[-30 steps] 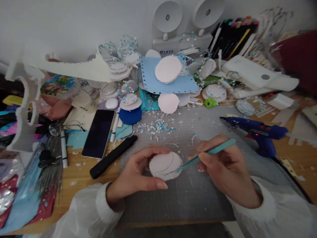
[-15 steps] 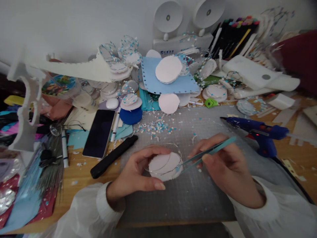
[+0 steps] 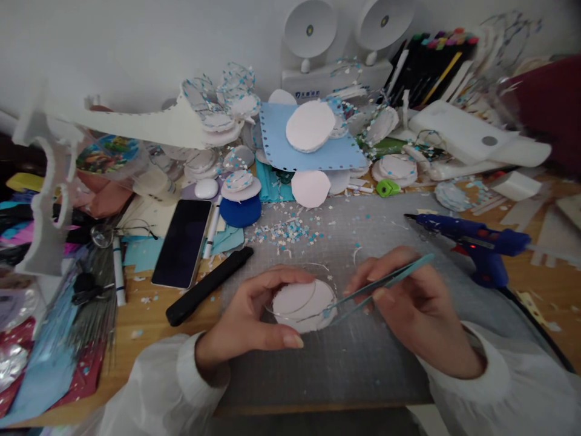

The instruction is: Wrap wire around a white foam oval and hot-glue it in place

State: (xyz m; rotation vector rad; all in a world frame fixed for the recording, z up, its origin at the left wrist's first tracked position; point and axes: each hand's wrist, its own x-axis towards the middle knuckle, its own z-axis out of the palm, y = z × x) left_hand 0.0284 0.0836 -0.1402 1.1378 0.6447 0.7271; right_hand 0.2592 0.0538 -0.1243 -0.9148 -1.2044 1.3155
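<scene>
My left hand (image 3: 259,312) is closed around the left edge of a white round disc (image 3: 297,300) with a rough rim, the thumb at its near side. A thin wire ring (image 3: 318,266) loops over the disc, and a small blue piece (image 3: 327,313) sits on the disc's right edge. In my right hand (image 3: 403,303) is a pair of teal tweezers (image 3: 399,275), pinched between thumb and fingers. Their tips are parted and lie close to the blue piece; nothing shows between them. A scatter of tiny blue and white pieces (image 3: 288,231) lies beyond the disc.
A blue glue gun (image 3: 472,236) with a red light lies at right, its cord running to the near edge. At left are a phone (image 3: 183,242) and a black bar (image 3: 209,284). Decorated discs and a light blue sheet (image 3: 313,157) crowd the back of the grey mat (image 3: 363,375).
The tweezer tips have spread apart and drawn back slightly from the blue piece, which stays on the disc's edge. My left hand keeps its hold on the disc.
</scene>
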